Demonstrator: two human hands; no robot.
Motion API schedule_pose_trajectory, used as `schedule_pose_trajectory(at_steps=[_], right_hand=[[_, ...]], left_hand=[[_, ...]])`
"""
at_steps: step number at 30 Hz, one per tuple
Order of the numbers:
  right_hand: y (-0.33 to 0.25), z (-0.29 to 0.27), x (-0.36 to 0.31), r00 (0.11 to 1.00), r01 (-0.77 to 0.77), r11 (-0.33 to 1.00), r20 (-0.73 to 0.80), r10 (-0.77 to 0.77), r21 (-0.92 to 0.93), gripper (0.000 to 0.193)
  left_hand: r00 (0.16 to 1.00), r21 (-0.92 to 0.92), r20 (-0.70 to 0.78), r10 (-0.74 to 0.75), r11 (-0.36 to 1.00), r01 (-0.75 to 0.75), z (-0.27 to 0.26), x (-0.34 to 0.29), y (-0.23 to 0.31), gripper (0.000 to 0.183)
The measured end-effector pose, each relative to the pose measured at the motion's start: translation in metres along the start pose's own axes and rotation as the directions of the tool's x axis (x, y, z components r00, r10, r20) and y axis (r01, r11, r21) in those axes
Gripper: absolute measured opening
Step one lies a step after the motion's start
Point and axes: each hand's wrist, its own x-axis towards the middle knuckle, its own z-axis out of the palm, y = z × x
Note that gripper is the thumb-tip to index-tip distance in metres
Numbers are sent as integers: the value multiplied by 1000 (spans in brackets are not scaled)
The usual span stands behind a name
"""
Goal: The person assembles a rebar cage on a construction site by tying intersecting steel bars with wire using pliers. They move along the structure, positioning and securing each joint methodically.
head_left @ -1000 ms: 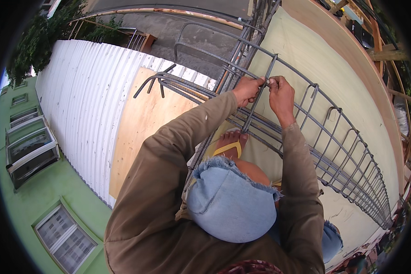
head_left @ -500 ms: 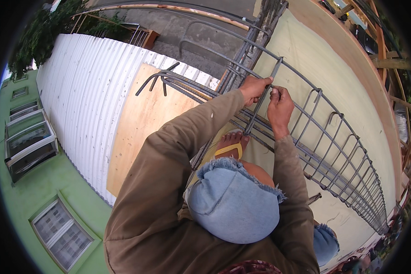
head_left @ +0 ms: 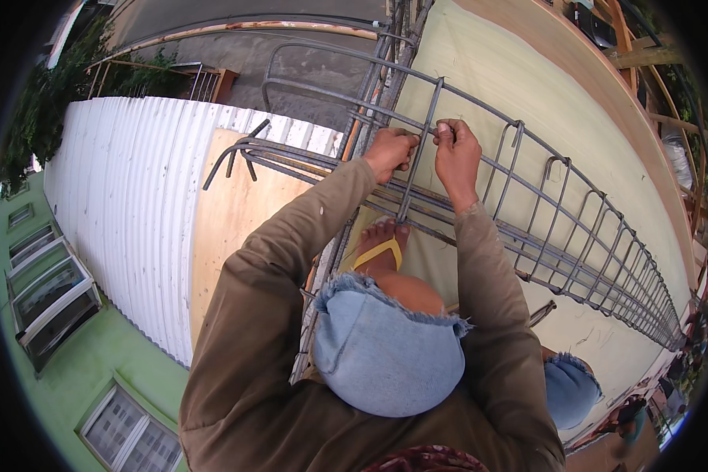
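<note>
Gripping rebar cage (head_left: 527,212), plywood (head_left: 236,228) beside

no packages, labels, signs, screens visible

Since the earlier pictures both hands have closed in on the upright stirrup (head_left: 418,149) of the rebar cage (head_left: 574,236): the left hand (head_left: 391,152) now grips just left of it, while the right hand (head_left: 456,153) pinches beside its top.
</note>
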Motion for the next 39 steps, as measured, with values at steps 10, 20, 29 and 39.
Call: schedule_pose_trajectory(at_steps=[10, 20, 29, 39], right_hand=[[-13, -5, 20, 984, 100, 987, 158, -79, -125, 15], [24, 15, -41, 995, 34, 968, -100, -9, 247, 15], [38, 18, -19, 692, -610, 257, 345, 634, 750, 27], [78, 66, 5, 674, -563, -36, 484, 559, 826, 22]], left_hand=[[999, -79, 10, -37, 996, 37, 4, -3, 16, 15], [997, 80, -45, 61, 995, -57, 10, -8, 21, 36], [943, 228, -42, 330, 922, -312, 13, -2, 10, 45], [882, 502, -137, 450, 799, -330, 19, -1, 10, 35]])
